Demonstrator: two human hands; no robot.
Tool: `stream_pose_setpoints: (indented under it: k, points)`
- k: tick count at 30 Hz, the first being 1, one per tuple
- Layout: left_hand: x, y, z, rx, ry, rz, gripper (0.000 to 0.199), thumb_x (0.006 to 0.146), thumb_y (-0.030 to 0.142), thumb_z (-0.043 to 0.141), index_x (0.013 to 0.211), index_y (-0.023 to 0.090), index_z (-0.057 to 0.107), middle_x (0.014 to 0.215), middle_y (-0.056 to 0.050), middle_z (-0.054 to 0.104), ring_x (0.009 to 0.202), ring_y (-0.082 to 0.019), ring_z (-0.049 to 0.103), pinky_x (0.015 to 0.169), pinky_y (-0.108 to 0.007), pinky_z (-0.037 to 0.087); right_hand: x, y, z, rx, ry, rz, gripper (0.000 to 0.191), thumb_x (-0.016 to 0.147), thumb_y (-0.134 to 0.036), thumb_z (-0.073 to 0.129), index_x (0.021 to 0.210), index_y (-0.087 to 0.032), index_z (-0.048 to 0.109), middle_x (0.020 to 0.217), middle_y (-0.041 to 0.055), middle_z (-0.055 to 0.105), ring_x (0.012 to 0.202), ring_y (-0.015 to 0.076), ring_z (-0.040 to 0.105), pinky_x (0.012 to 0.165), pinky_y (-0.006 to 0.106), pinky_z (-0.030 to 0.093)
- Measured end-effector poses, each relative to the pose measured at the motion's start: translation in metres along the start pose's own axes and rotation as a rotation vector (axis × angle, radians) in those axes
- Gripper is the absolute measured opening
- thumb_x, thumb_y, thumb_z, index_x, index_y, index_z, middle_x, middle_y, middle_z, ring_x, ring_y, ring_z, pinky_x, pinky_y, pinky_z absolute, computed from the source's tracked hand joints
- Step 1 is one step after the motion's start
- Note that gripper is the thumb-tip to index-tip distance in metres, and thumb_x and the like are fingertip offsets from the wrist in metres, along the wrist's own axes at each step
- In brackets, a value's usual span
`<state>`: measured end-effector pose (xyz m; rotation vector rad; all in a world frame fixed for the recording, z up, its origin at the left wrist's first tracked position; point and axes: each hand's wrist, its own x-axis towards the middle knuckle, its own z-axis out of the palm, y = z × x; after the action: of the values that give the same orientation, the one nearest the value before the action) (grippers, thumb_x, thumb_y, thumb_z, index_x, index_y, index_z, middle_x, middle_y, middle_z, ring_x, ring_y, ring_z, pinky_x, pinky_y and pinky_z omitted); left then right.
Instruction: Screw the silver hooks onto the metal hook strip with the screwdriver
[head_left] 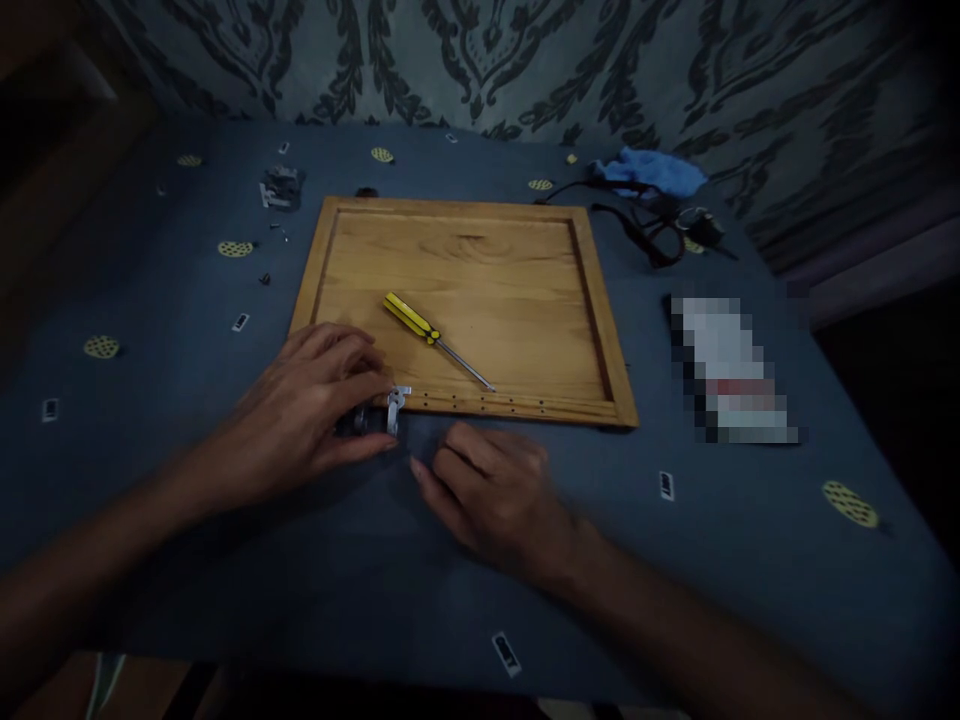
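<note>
My left hand grips a small silver metal piece, which looks like a cabinet hinge, between thumb and fingers. It sits at the near edge of a framed wooden panel, whose front rail has a row of small dark holes. Just right of the metal piece, my right hand is closed, with thumb and index tip close together. Whatever it pinches, if anything, is too small to make out. A screwdriver with a yellow handle lies across the panel, tip toward the front rail.
More metal hardware lies at the back left, with small screws and a dark bit nearby. At the back right are glasses, a blue cloth and a dark keyring-like item. A blurred-out flat object rests on the right.
</note>
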<state>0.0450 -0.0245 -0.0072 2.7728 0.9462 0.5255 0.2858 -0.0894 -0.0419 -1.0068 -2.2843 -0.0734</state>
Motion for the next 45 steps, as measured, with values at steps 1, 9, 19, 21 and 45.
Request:
stream_pose_setpoints:
  k: [1, 9, 19, 21, 45]
  points:
    - [-0.0001, -0.0002, 0.0001, -0.001, -0.003, -0.003, 0.032, 0.103, 0.047, 0.069, 0.124, 0.022, 0.073, 0.125, -0.012, 0.070, 0.125, -0.033, 0.061, 0.106, -0.051, 0.052, 0.0001, 0.0001, 0.0003, -0.002, -0.003, -0.004, 0.047, 0.113, -0.024, 0.048, 0.069, -0.021, 0.065, 0.066, -0.0013, 0.058, 0.058, 0.0121, 0.050, 0.057, 0.029, 0.041]
    - [0.0002, 0.0010, 0.0006, -0.028, -0.012, -0.041, 0.030, 0.101, 0.045, 0.072, 0.121, 0.023, 0.076, 0.126, -0.012, 0.070, 0.127, -0.034, 0.061, 0.109, -0.052, 0.052, -0.0008, 0.0018, 0.0021, 0.026, -0.038, -0.022, 0.043, 0.112, -0.023, 0.050, 0.072, -0.019, 0.066, 0.069, -0.0007, 0.057, 0.062, 0.0120, 0.049, 0.059, 0.029, 0.039]
    - [-0.0006, -0.0006, 0.0019, -0.023, 0.000, -0.019, 0.034, 0.102, 0.048, 0.069, 0.122, 0.022, 0.076, 0.126, -0.013, 0.071, 0.126, -0.034, 0.062, 0.108, -0.053, 0.052, -0.0004, 0.0018, 0.0022, 0.021, -0.035, -0.034, 0.045, 0.114, -0.024, 0.047, 0.073, -0.019, 0.066, 0.068, -0.0009, 0.057, 0.061, 0.0128, 0.049, 0.057, 0.030, 0.040]
    - [-0.0013, -0.0012, 0.0021, -0.025, -0.001, -0.024, 0.034, 0.102, 0.049, 0.069, 0.122, 0.023, 0.076, 0.126, -0.012, 0.070, 0.126, -0.034, 0.062, 0.108, -0.052, 0.052, -0.0008, 0.0023, 0.0024, 0.025, -0.037, -0.035, 0.044, 0.114, -0.024, 0.047, 0.074, -0.019, 0.067, 0.068, -0.0010, 0.057, 0.061, 0.0131, 0.048, 0.057, 0.030, 0.040]
    - [-0.0037, -0.0071, 0.0051, -0.017, 0.010, 0.004, 0.040, 0.107, 0.058, 0.057, 0.126, 0.027, 0.072, 0.129, -0.011, 0.070, 0.129, -0.034, 0.062, 0.109, -0.052, 0.052, -0.0017, 0.0018, 0.0036, -0.003, -0.035, -0.005, 0.040, 0.114, -0.026, 0.046, 0.082, -0.018, 0.069, 0.088, 0.0049, 0.072, 0.069, 0.0135, 0.058, 0.064, 0.029, 0.046]
